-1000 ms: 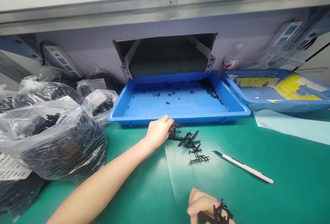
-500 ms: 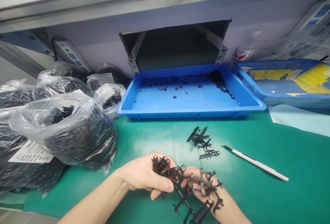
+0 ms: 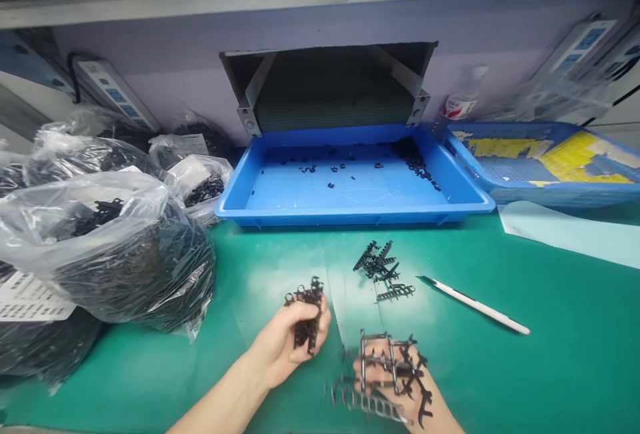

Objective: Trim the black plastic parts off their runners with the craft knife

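My left hand [image 3: 295,334] is closed round a bunch of small black plastic parts [image 3: 309,317], some with rings at the top. To its right, my right hand [image 3: 383,367] holds black branched plastic frames [image 3: 393,361] that cover much of the palm and fingers; their lower end is blurred. The two hands are apart, above the green mat [image 3: 260,274]. Beyond them lies a small pile of black plastic pieces [image 3: 380,267]. A white knife-like tool with a dark tip [image 3: 480,306] rests to the right of that pile.
A blue tray [image 3: 350,213] with scattered black bits stands below a dark opening in the wall. Plastic bags full of black parts [image 3: 145,267] crowd the left. At the right are a blue basket [image 3: 565,191], a bottle [image 3: 461,102] and a pale sheet [image 3: 565,227].
My hands have separated. The left hand has turned more upright round its bunch, and the right hand holds the frames apart from it. The camera view has shifted slightly.
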### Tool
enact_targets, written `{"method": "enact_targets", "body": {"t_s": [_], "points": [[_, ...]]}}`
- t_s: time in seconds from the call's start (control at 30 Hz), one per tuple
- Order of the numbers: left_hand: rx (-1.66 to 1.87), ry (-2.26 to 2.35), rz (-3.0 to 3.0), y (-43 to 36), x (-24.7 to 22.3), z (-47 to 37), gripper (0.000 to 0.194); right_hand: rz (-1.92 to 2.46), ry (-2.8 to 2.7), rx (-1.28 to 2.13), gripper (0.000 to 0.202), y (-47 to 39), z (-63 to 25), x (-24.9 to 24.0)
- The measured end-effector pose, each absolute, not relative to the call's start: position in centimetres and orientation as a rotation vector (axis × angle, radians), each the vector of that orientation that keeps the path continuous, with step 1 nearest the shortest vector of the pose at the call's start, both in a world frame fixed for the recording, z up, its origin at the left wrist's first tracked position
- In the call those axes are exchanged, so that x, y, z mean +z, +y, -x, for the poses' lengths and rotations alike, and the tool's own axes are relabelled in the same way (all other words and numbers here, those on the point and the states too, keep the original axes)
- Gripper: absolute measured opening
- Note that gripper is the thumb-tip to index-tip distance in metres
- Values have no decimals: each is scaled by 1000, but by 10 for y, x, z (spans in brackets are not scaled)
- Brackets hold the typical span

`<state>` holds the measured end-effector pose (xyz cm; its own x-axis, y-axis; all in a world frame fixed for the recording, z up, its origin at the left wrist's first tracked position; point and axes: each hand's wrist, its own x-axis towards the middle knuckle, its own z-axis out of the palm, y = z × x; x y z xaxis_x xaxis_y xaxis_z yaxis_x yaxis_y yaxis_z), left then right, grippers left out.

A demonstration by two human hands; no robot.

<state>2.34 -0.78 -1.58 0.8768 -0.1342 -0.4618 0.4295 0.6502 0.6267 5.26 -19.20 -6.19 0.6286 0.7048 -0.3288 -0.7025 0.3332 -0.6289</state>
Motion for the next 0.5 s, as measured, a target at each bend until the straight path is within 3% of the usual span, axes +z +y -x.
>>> {"method": "enact_targets", "body": {"t_s": [0.1,0.23,0.5], "points": [[-200,460,-707,-14,-22,-18,22,1024,-26,725,11,-193,-53,-79],[-200,544,-753,-30,-23,-13,36,1267,-63,494,13,-193,-51,-96],[-327,438,-840,-47,-21,-16,39,1472,-438,320,16,-186,-52,-63]]}}
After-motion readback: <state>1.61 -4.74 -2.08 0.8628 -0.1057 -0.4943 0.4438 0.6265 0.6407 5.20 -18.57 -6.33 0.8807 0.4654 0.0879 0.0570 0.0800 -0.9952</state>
